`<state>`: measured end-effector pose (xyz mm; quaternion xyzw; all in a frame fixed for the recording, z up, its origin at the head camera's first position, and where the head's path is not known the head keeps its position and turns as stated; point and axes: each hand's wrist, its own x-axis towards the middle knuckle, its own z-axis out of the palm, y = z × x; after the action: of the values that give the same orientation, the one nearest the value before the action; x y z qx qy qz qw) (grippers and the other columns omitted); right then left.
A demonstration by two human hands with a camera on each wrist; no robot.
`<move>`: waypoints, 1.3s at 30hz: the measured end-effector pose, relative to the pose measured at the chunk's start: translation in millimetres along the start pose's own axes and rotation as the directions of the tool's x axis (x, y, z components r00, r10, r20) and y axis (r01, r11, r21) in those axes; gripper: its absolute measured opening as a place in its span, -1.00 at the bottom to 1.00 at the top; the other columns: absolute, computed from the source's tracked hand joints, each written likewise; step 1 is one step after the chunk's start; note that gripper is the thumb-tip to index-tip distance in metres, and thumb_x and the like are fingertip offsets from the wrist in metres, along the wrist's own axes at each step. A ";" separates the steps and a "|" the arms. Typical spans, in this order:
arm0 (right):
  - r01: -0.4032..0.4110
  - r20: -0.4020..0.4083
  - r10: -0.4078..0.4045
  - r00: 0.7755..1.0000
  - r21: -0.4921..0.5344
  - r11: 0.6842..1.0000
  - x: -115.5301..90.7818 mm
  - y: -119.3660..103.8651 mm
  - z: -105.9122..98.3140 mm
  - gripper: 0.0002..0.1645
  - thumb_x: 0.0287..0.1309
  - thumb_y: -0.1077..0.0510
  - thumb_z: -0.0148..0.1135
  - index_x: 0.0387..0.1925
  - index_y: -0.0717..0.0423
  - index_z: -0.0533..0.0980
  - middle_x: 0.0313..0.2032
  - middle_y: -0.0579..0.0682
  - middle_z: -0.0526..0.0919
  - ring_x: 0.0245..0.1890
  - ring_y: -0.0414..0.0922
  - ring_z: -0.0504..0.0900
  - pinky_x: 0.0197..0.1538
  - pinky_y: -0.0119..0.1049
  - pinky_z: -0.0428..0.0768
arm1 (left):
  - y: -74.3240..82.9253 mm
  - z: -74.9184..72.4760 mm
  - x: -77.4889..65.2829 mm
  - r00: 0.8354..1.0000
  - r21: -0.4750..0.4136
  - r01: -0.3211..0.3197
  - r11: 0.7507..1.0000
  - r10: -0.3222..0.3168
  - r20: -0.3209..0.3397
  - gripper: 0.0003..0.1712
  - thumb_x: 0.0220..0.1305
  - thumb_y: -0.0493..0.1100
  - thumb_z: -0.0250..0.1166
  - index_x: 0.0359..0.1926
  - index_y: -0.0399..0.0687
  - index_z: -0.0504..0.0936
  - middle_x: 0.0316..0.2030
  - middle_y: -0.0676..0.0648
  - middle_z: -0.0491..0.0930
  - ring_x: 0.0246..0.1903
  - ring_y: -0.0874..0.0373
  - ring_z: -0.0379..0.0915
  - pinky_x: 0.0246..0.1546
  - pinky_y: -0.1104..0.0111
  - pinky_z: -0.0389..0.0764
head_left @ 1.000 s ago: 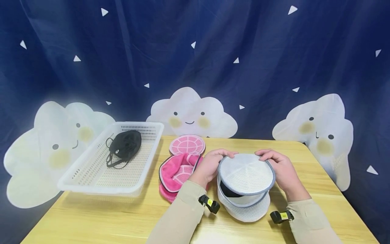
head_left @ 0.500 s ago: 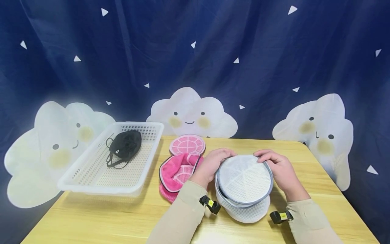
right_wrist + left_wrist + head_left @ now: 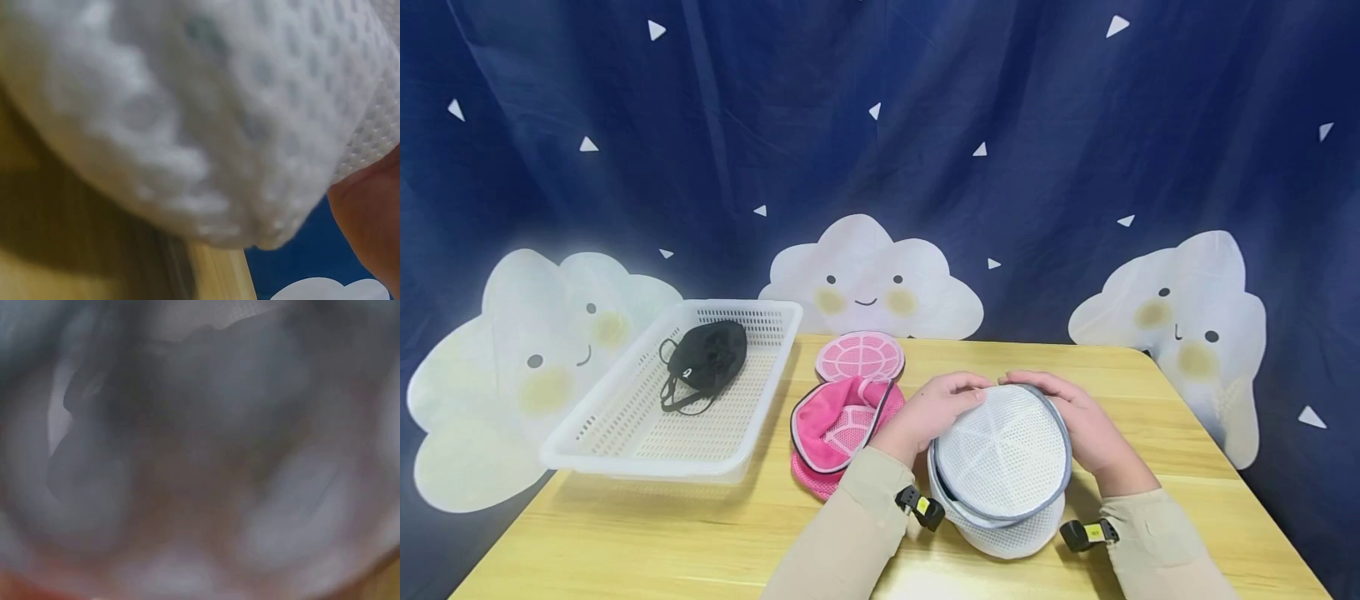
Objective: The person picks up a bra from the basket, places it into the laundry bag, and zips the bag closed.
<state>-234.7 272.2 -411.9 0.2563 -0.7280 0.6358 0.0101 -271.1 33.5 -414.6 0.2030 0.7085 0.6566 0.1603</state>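
A round white mesh laundry bag (image 3: 1003,454) with grey trim sits on the table, its lid lying over the opening with a narrow dark gap at the left. My left hand (image 3: 936,411) grips the bag's upper left rim, thumb on the lid. At the upper right edge, my right hand (image 3: 1086,425) holds the rim, fingers curled over its far side. In the right wrist view the bag's mesh wall (image 3: 281,94) fills much of the picture, with part of my hand (image 3: 369,212) at the right. The left wrist view is too blurred to tell details.
A pink mesh laundry bag (image 3: 831,454) stands with its mouth spread just left of my left hand, its round pink lid (image 3: 860,358) behind it. Further left, a white plastic basket (image 3: 752,417) contains a black strapped item (image 3: 709,362). A dark blue curtain (image 3: 1045,100) hangs behind the table.
The lid has come down over the bag's opening, covering the black content seen before. My left thumb has moved onto the lid, and my right fingers have shifted left along the far rim.
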 end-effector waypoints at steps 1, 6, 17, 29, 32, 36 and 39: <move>-0.023 0.023 0.022 0.999 0.022 0.999 0.0 0.1 0.0 -0.54 0.58 0.21 -0.16 0.31 0.38 0.41 0.25 0.02 0.56 0.22 -0.17 0.54 0.16 -0.34 0.53 | 0.0 0.1 0.0 1.000 -0.005 -0.002 1.000 0.002 0.000 -0.73 0.46 -0.15 0.24 0.10 0.05 0.70 -0.07 0.07 0.66 -0.18 0.18 0.58 -0.18 0.33 0.59; -0.103 0.088 0.092 0.992 0.127 0.987 0.1 0.6 0.3 -0.51 0.60 0.15 -0.17 0.33 0.37 0.39 0.19 -0.06 0.61 0.17 -0.15 0.58 0.12 -0.27 0.57 | -1.2 0.8 1.6 1.000 -0.036 -0.004 0.999 0.005 0.018 -0.74 0.45 -0.18 0.24 0.08 0.07 0.72 -0.05 0.07 0.65 -0.19 0.17 0.58 -0.18 0.32 0.59; -0.188 0.097 0.178 0.979 0.109 0.976 -0.4 4.5 1.3 -0.67 0.47 0.25 0.05 0.11 0.32 0.58 -0.06 0.02 0.73 -0.05 -0.06 0.69 -0.06 -0.18 0.67 | -2.3 3.7 -0.9 0.999 0.031 0.000 1.000 -0.001 0.033 -0.78 0.44 -0.11 0.26 0.00 0.25 0.75 -0.05 0.20 0.64 -0.10 0.20 0.55 -0.08 0.26 0.55; -0.104 0.085 0.111 0.990 -0.074 0.992 1.2 6.6 -0.4 -0.80 0.37 0.31 0.16 -0.03 0.35 0.52 -0.16 0.10 0.67 -0.15 -0.07 0.63 -0.12 -0.23 0.63 | -0.3 6.8 -3.0 1.000 0.068 0.017 0.998 -0.015 -0.019 -0.79 0.44 0.02 0.26 -0.05 0.14 0.75 -0.16 0.14 0.67 -0.18 0.21 0.55 -0.12 0.29 0.55; -0.116 0.040 0.123 0.992 -0.131 0.985 0.8 3.4 -0.5 -0.80 0.35 0.30 0.20 -0.04 0.31 0.57 -0.16 0.10 0.69 -0.16 -0.07 0.65 -0.13 -0.24 0.63 | 0.9 7.8 -4.4 1.000 0.096 0.020 0.995 -0.017 -0.025 -0.78 0.44 0.03 0.26 -0.06 0.12 0.75 -0.18 0.14 0.66 -0.19 0.22 0.54 -0.11 0.30 0.54; -0.142 -0.039 0.137 0.990 -0.208 0.968 0.9 -3.1 -0.1 -0.82 0.41 0.21 0.18 -0.13 0.27 0.61 -0.22 0.08 0.69 -0.22 -0.06 0.64 -0.18 -0.24 0.62 | 1.0 8.7 -3.9 0.999 0.116 0.013 0.993 -0.009 -0.032 -0.80 0.44 0.01 0.26 -0.08 0.12 0.75 -0.18 0.15 0.66 -0.18 0.22 0.54 -0.09 0.30 0.53; -0.165 -0.097 0.145 0.985 -0.240 0.957 0.4 -7.2 -0.7 -0.75 0.49 0.15 0.10 -0.17 0.28 0.59 -0.22 0.09 0.68 -0.25 -0.05 0.63 -0.22 -0.22 0.62 | 0.2 8.6 -1.9 0.999 0.116 0.012 0.993 -0.006 -0.050 -0.81 0.43 0.00 0.26 -0.10 0.11 0.75 -0.18 0.15 0.66 -0.16 0.22 0.53 -0.07 0.28 0.52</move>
<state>-232.5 272.3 -405.0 0.1698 -0.8184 0.5487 0.0207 -265.1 40.0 -415.2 0.1923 0.7501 0.6185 0.1334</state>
